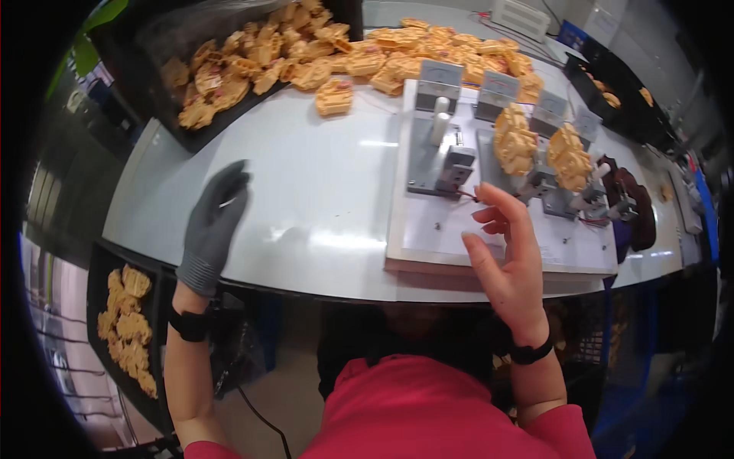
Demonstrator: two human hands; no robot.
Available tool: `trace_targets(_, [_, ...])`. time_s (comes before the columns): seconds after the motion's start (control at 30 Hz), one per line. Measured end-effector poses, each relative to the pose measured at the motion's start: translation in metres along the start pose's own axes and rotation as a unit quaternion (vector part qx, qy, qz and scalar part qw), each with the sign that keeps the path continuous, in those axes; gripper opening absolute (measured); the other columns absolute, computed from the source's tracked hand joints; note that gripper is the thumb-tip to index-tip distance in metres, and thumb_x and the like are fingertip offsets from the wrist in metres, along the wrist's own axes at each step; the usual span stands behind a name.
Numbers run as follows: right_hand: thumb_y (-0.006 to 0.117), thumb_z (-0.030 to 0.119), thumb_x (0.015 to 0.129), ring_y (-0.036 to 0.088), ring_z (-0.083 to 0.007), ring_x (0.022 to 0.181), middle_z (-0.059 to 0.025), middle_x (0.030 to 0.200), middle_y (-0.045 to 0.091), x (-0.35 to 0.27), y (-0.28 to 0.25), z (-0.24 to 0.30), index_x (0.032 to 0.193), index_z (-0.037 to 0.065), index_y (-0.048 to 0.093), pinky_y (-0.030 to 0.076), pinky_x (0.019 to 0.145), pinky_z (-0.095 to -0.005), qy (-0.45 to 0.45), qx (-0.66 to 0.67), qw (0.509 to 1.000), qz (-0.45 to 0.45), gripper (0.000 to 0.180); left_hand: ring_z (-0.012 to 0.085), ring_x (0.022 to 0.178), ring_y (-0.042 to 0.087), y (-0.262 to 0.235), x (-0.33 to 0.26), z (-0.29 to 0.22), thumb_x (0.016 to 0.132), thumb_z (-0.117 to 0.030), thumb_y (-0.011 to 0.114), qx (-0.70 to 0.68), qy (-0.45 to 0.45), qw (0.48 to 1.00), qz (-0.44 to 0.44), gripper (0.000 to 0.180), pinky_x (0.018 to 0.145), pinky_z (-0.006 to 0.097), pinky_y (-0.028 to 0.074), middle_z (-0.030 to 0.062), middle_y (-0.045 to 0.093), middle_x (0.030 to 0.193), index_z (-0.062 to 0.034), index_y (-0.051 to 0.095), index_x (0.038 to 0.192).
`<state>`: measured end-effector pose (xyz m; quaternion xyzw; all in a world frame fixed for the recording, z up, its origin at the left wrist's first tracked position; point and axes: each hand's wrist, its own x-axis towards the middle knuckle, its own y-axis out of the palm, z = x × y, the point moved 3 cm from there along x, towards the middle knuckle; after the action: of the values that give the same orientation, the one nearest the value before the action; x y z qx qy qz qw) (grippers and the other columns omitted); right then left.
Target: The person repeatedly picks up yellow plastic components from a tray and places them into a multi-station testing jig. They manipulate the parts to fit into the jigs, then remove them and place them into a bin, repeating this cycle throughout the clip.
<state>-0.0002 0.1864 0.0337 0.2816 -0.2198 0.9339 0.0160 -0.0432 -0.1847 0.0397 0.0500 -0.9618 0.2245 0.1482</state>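
While gloved left hand (212,226) hovers spread and empty over table (321,191), bare right hand (506,256) hangs loosely open, holding nothing, just before grey fixture (440,157). Nearest orange part (334,96) likely light, stiff, brittle-looking: best pinched by edges.

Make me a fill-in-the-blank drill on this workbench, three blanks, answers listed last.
1. The left hand wears a grey ____.
2. The bare right hand hovers open over the white ____ that carries the metal fixtures.
3. The loose orange parts are heaped at the ____ edge of the table.

Answers: glove; board; far
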Motion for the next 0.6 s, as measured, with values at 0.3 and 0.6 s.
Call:
trace_targets(0.3, [0.073, 0.006, 0.085, 0.061, -0.0289, 0.095, -0.0102, 0.099, 0.065, -0.017, -0.059, 0.001, 0.107, 0.004, 0.067, 0.047, 0.085, -0.0381, -0.022, -0.200, 0.977, -0.071, 0.023, 0.0293, 0.121, 0.059, 0.140, 0.052, -0.098, 0.097, -0.023, 0.065, 0.199, 0.215, 0.947, 0.128, 0.041, 0.102, 0.038, 0.046, 0.0142, 0.062, 0.128, -0.0065, 0.058, 0.134])
trace_targets(0.6, [0.073, 0.017, 0.085, 0.060, -0.0254, 0.087, -0.0036, 0.086, 0.062, -0.008, -0.059, -0.035, 0.090, 0.009, 0.068, 0.044, 0.078, -0.0378, -0.061, -0.210, 0.976, 0.004, 0.010, 0.0319, 0.129, 0.053, 0.096, -0.041, 0.014, 0.099, -0.015, 0.060, 0.278, 0.045, 0.959, 0.035, 0.043, 0.109, 0.040, 0.042, 0.0164, 0.058, 0.135, -0.0013, 0.053, 0.139])
